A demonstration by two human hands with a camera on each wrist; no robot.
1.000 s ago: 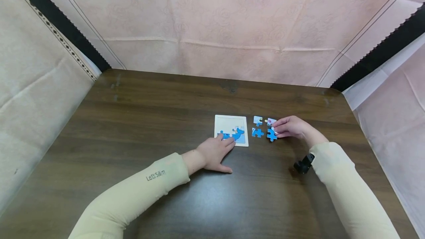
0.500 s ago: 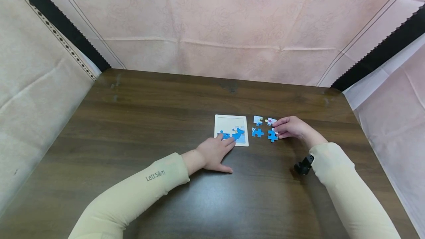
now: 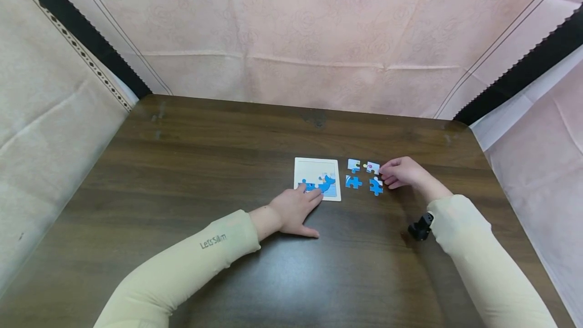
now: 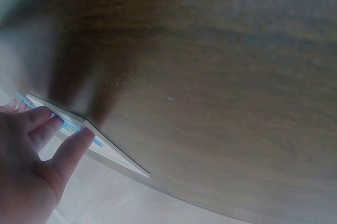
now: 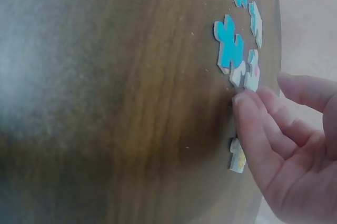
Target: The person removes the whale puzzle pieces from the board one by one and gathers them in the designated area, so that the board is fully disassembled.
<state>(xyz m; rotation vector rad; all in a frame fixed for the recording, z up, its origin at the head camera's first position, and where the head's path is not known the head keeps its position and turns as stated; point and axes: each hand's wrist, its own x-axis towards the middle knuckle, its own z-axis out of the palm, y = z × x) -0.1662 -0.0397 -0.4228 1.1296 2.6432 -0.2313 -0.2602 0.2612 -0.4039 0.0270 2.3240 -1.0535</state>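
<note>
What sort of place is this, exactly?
Probably a screened-off indoor tabletop; the wider room is out of view. A dark wood-grained table is bordered by pale cloth, and on it lie a small puzzle board and loose puzzle pieces.

Puzzle board (image 3: 314,168) partly hidden by left hand (image 3: 296,210); yellowish piece (image 5: 238,158) partly behind right hand (image 5: 295,166)
</note>
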